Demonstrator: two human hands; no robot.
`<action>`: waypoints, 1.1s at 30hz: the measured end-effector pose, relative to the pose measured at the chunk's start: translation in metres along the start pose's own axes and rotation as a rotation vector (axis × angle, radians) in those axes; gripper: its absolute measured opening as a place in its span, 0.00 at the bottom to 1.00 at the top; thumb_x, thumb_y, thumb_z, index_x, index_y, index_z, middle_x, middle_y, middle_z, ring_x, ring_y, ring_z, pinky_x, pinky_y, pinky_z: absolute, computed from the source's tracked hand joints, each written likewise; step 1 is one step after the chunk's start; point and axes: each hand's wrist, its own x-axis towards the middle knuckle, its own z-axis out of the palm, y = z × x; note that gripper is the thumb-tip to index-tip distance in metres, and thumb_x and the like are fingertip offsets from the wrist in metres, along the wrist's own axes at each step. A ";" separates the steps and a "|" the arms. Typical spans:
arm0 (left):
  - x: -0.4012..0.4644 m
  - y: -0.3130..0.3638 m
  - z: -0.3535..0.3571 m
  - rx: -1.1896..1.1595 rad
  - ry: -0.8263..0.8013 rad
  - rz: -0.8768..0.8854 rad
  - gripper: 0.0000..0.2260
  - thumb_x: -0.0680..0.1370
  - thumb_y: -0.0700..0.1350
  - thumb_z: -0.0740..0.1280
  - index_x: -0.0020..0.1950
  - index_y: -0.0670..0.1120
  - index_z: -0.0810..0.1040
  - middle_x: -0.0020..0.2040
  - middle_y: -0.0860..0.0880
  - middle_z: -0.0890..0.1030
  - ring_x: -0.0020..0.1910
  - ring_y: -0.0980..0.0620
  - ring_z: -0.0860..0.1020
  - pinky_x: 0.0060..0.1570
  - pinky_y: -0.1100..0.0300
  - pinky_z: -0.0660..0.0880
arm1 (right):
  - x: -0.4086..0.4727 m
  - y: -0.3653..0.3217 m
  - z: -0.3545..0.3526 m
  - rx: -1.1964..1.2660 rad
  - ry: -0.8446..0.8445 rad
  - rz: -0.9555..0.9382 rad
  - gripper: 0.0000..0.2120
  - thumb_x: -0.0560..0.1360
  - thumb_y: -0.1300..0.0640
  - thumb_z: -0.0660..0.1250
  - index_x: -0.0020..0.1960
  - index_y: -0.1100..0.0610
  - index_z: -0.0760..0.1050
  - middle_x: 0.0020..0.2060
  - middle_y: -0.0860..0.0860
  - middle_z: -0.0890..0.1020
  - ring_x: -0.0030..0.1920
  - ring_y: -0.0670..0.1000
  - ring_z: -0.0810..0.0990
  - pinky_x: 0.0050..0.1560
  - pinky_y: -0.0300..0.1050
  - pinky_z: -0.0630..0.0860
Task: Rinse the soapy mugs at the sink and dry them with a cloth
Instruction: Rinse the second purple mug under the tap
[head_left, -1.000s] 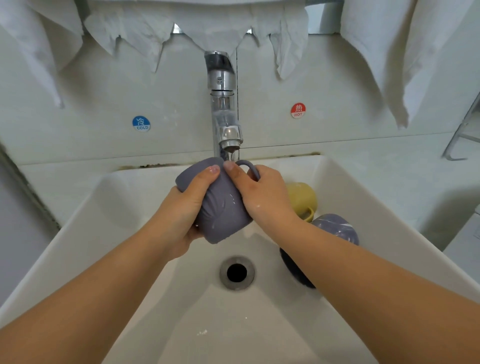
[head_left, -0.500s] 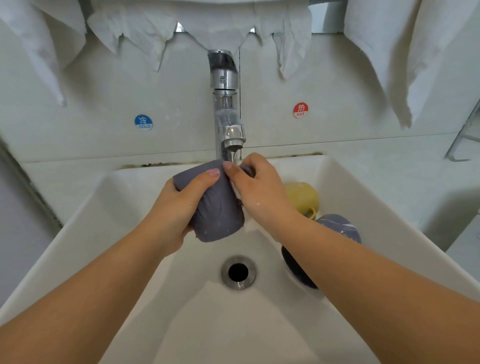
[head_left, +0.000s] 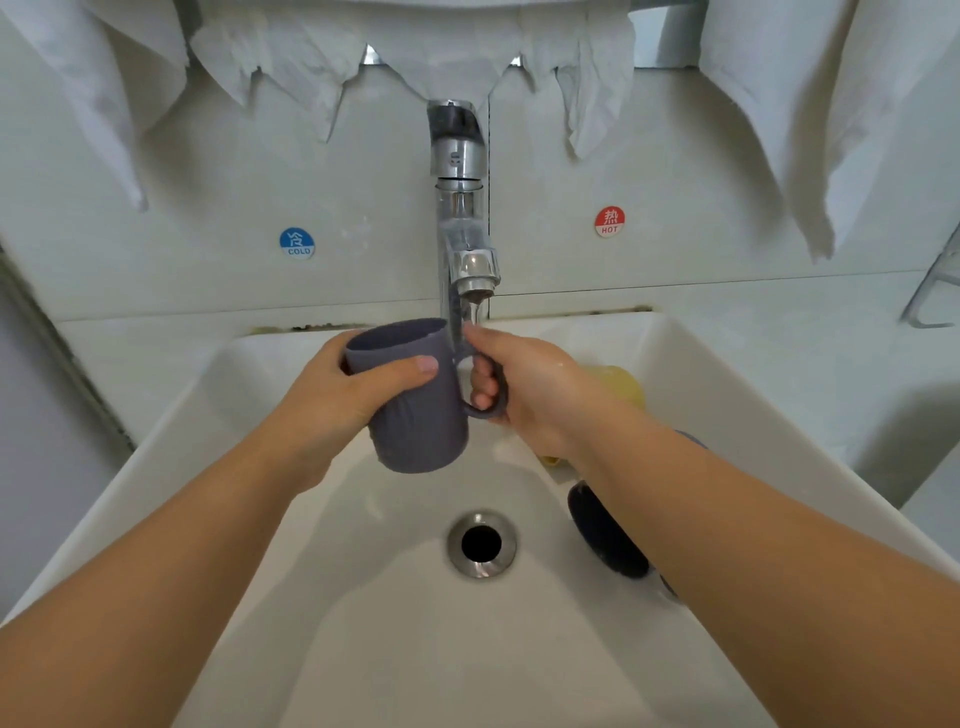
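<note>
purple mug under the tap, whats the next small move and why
Probably shift the purple mug a little to the right, so its open mouth sits under the stream. The left hand grips its body, the right hand holds the handle, and water from the faucet falls by the handle, outside the rim.

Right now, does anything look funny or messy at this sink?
Yes. The water from the tap runs past the rim of the grey mug, onto the right hand at the handle, not into the mug. Dark grime sits along the seam behind the sink. The white cloths above have ragged edges.
</note>
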 end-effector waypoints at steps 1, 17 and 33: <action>0.000 0.000 0.001 0.038 -0.004 -0.004 0.25 0.62 0.51 0.77 0.59 0.49 0.80 0.50 0.51 0.85 0.48 0.55 0.83 0.42 0.61 0.78 | 0.001 0.001 0.000 -0.043 0.035 0.004 0.21 0.80 0.50 0.62 0.30 0.55 0.66 0.20 0.48 0.65 0.24 0.48 0.64 0.27 0.36 0.69; -0.005 -0.003 0.018 -0.333 0.125 -0.363 0.11 0.74 0.53 0.70 0.51 0.48 0.80 0.48 0.47 0.85 0.45 0.49 0.83 0.41 0.52 0.79 | 0.009 0.002 -0.008 0.102 0.028 -0.023 0.22 0.79 0.46 0.63 0.30 0.56 0.68 0.23 0.49 0.69 0.26 0.46 0.66 0.31 0.38 0.65; -0.005 -0.004 0.018 -0.091 0.202 -0.242 0.38 0.59 0.58 0.81 0.63 0.43 0.75 0.54 0.45 0.83 0.50 0.47 0.83 0.47 0.46 0.82 | -0.007 0.005 -0.021 -0.788 0.140 -0.582 0.01 0.75 0.58 0.66 0.47 0.54 0.75 0.33 0.48 0.78 0.35 0.49 0.77 0.43 0.51 0.79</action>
